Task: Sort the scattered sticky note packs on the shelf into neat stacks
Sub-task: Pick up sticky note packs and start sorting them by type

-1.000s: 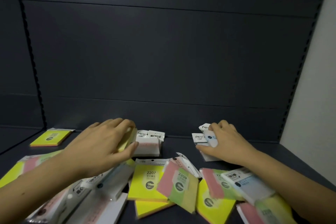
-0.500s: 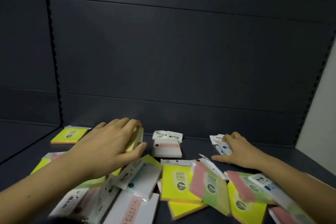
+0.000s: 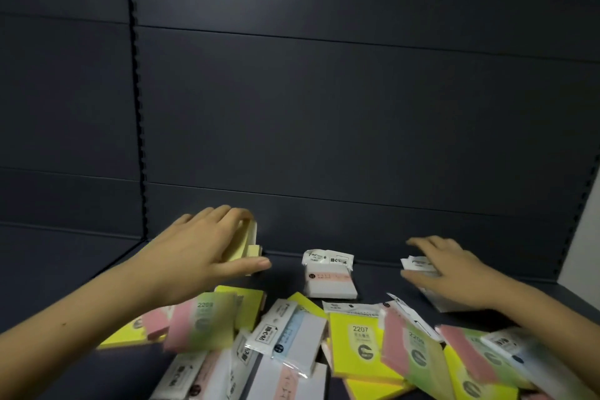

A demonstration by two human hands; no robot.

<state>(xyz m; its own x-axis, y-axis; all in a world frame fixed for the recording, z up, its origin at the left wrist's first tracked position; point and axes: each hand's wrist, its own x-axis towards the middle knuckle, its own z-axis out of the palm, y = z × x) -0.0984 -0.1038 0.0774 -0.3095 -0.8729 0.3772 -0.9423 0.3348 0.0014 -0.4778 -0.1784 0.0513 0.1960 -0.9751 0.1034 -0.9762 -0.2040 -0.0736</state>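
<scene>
- Across the lower half of the frame, a dark matte shelf (image 3: 373, 282) with a ribbed panel back wall carries scattered sticky note packs, flat rectangular pads in glossy clear wrappers
- Left hand (image 3: 198, 256), left of centre, grips a pale yellow pad (image 3: 250, 245) held on edge, fingers curled over its top and thumb stretched out below it
- Right hand (image 3: 448, 269), at the right, lies palm down with fingers spread and nearly straight on a white-wrapped pack (image 3: 418, 265); whether it grips that pack I cannot tell
- Between the two hands, apart from both, a white pack with a pink band (image 3: 329, 279) lies flat near the back wall
- Lower centre, a neon yellow pack printed 2207 (image 3: 357, 344) lies flat, overlapped at its right edge by a tilted pink-and-green pack (image 3: 410, 354)
- Below the left forearm, a second pink-and-green pack (image 3: 201, 325), blurred, overlaps a yellow one
- Bottom centre, several white packs (image 3: 292, 338) with pale blue or pink bands overlap; the exact count is unclear
- Lower right corner, more pink, green and yellow packs pile up, blurred
</scene>
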